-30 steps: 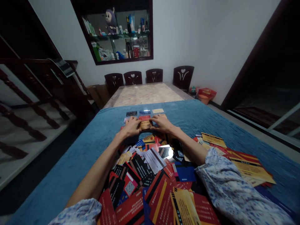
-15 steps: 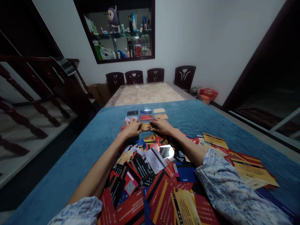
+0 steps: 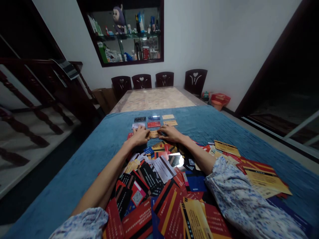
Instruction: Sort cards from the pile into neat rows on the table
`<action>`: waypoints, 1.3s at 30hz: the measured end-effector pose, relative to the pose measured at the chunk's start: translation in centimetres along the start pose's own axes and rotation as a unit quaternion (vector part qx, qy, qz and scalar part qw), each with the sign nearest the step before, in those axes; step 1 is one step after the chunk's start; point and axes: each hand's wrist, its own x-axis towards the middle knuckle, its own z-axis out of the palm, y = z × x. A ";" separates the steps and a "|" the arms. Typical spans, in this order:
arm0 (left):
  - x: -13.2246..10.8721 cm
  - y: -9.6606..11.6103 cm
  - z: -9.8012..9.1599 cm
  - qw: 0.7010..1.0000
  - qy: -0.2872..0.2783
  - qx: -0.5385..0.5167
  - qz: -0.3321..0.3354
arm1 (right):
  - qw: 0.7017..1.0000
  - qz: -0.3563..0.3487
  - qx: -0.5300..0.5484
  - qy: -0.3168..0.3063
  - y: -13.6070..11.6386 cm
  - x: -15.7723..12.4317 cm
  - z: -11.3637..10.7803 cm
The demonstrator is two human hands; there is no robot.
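My left hand and my right hand rest low over the cloth, fingers bent at opposite ends of a gold card. The card lies flat between them. Beyond it are two short rows: a black card, a dark blue card and a cream card, then a whitish card, a red card and a yellow card. Left of the gold card, another red card is mostly covered by my left hand. Between my forearms spreads a pile of mixed cards.
A blue cloth covers the near part of the table; pale marbled tabletop shows beyond. More yellow and red cards lie right of my right sleeve. Several dark chairs stand at the far end. A wooden railing is at the left.
The whole view has shifted very slightly. Both hands stay at the ends of the gold card, and the rows and the pile look the same.
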 end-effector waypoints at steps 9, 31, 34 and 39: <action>0.1 0.0 0.2 1.000 0.002 0.003 -0.009 | 1.000 -0.002 -0.002 0.008 0.0 0.1 -0.1; -0.5 1.5 -1.4 0.995 0.056 -0.040 0.073 | 0.997 0.060 -0.039 0.038 -1.6 -0.9 -5.8; -0.7 2.5 -1.9 0.991 0.070 -0.063 0.099 | 0.997 0.059 -0.051 0.026 -1.7 -1.3 -6.3; -1.5 4.5 -2.8 0.980 0.082 -0.080 0.162 | 0.995 0.057 -0.077 0.018 -0.9 -3.5 -7.4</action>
